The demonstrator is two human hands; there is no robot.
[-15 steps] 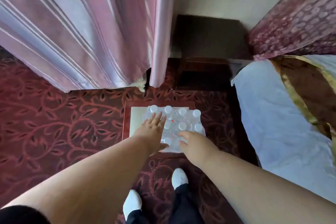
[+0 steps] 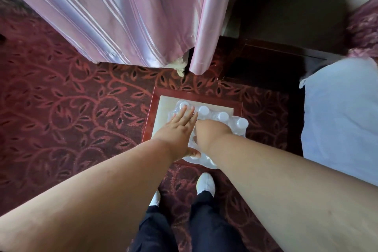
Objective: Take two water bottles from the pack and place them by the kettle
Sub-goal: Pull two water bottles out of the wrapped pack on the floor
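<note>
A shrink-wrapped pack of water bottles (image 2: 235,127) with white caps stands on a low table with a red frame (image 2: 147,122) and a cream top. My left hand (image 2: 178,129) lies flat on the pack's left side with its fingers spread and its thumb at the near edge. My right hand (image 2: 212,131) presses down into the middle of the pack. Its fingers are bent under and hidden, so I cannot tell whether they hold a bottle. No kettle is in view.
A pink striped curtain (image 2: 114,16) hangs behind the table. A dark wooden cabinet (image 2: 286,26) stands at the back right, and a bed with a white sheet (image 2: 343,116) is on the right. Red patterned carpet (image 2: 61,118) covers the floor. My feet (image 2: 205,183) are just before the table.
My right hand moved from the pack's near edge forward into its middle. My left hand slid farther across the top. The view has come closer to the pack.
</note>
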